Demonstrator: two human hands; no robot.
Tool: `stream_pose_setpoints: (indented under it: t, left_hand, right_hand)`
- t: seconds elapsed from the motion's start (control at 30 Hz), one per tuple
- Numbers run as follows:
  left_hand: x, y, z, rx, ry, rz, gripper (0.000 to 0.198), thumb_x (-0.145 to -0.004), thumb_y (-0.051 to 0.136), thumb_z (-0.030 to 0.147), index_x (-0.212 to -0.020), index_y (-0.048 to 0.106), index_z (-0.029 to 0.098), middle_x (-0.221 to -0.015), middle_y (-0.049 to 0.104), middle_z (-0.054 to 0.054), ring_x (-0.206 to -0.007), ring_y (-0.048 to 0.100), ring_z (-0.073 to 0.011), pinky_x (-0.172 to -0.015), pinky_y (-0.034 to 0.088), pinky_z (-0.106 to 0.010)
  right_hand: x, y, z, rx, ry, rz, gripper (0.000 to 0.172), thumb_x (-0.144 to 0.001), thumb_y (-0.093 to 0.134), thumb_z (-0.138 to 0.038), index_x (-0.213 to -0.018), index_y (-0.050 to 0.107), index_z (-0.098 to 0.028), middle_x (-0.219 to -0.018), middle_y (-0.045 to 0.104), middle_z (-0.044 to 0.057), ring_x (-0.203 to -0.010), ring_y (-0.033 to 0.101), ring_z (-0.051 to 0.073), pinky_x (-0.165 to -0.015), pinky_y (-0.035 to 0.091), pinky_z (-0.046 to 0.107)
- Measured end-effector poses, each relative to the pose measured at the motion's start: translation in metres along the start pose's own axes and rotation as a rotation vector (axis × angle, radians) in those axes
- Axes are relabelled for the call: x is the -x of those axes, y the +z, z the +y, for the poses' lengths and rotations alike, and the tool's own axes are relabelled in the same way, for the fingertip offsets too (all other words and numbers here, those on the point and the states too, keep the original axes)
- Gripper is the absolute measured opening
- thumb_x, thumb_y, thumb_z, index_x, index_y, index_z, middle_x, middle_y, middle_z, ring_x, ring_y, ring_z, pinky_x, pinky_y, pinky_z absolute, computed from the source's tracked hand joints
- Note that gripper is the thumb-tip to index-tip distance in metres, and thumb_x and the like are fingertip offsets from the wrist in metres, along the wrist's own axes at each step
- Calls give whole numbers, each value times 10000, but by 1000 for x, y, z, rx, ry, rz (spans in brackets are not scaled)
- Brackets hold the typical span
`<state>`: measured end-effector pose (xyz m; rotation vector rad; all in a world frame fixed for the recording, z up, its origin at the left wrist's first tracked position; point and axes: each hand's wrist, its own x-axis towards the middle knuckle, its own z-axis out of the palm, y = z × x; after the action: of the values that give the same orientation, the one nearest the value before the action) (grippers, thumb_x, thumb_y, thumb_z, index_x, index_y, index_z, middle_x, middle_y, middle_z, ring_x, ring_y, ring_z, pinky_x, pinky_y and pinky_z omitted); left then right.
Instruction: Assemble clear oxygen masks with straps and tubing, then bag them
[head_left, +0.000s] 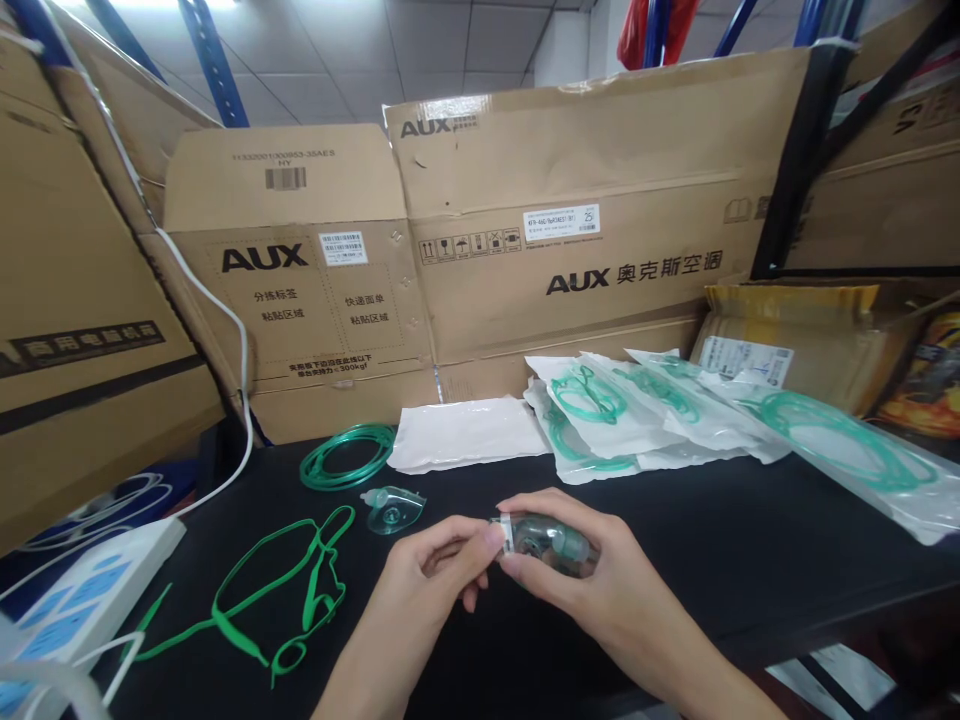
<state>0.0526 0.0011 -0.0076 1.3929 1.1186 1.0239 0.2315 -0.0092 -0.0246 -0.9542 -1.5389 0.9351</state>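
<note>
Just above the black, matt desk (750, 560), both hands hold one small clear cup (551, 545) of hard, shiny plastic, round in shape, with a white ring at its left end. The left hand (427, 595) pinches this white end between thumb and forefinger, so its fingers (480, 545) are narrow and closed on it. The right hand (607, 590) wraps its fingers around the body of the cup from behind. Left of the cup, near it, lies one soft transparent mask (394, 508) with a green tint and a rounded cone shape. Further left of the cup is one thin, flat green strap (277, 590), bent in loose loops. Behind the cup to the left is one neat coil of green ribbed tubing (347, 456). Straight behind the cup lies one flat white pouch (465, 435), smooth and slightly puffy. Behind the cup to the right, sealed glossy bags (675, 410) overlap in a pile; I count at least four, each with green tubing inside. Far behind the cup stand two brown cardboard boxes (570, 200) printed AUX. Far left of the cup sits one white power strip (82, 590).
</note>
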Motion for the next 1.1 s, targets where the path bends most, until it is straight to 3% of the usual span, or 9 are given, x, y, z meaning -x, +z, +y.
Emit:
stream_pose_setpoints:
  t: [0.27, 0.43, 0.63, 0.83, 0.97, 1.1]
  left_hand:
    - [3, 6, 3, 43, -73, -46, 504, -808, 722, 578, -577, 633, 140, -578, 521, 9, -574, 436, -104, -562, 320, -222]
    - [3, 9, 5, 13, -35, 15, 446, -791, 737, 560, -630, 712, 145, -542, 495, 19, -540, 410, -104, -534, 320, -224]
    - [2, 11, 3, -21, 13, 90, 422, -762, 758, 564, -733, 778, 144, -517, 507, 21, -493, 402, -99, -489, 313, -220]
    - [4, 15, 3, -2, 63, 66, 447, -770, 753, 589, -738, 766, 144, -524, 514, 15, -495, 415, -104, -485, 332, -219]
    - [4, 15, -1, 13, 114, 71, 451, -815, 722, 589, -732, 741, 146, -521, 485, 29, -498, 384, -93, -505, 329, -219]
    - [2, 16, -9, 17, 204, 87, 475, -865, 678, 587, -681, 681, 149, -549, 478, 32, -504, 359, -81, -509, 319, -215]
  right_hand:
    - [1, 2, -6, -48, -1, -44, 270, -793, 745, -91, -1015, 757, -243, -1005, 713, -22, -906, 673, 137, -792, 523, 206]
    - [1, 1, -3, -27, -13, -29, 324, -776, 749, -83, -1050, 755, -256, -1038, 709, -19, -894, 678, 134, -755, 532, 197]
    - [3, 1, -5, 64, -85, 30, 317, -814, 747, -149, -1106, 757, -271, -1150, 717, 5, -1015, 694, 164, -827, 553, 207]
    - [7, 1, -1, 204, -265, 56, 366, -821, 699, -120, -1159, 730, -259, -1157, 722, 3, -971, 704, 147, -871, 556, 209]
    - [9, -3, -5, 260, -238, 78, 459, -813, 756, -171, -1246, 685, -306, -1184, 725, -24, -1009, 697, 146, -899, 538, 208]
    - [12, -6, -17, 307, -185, 77, 256, -811, 799, -242, -1051, 721, -287, -956, 742, -53, -840, 687, 134, -770, 523, 205]
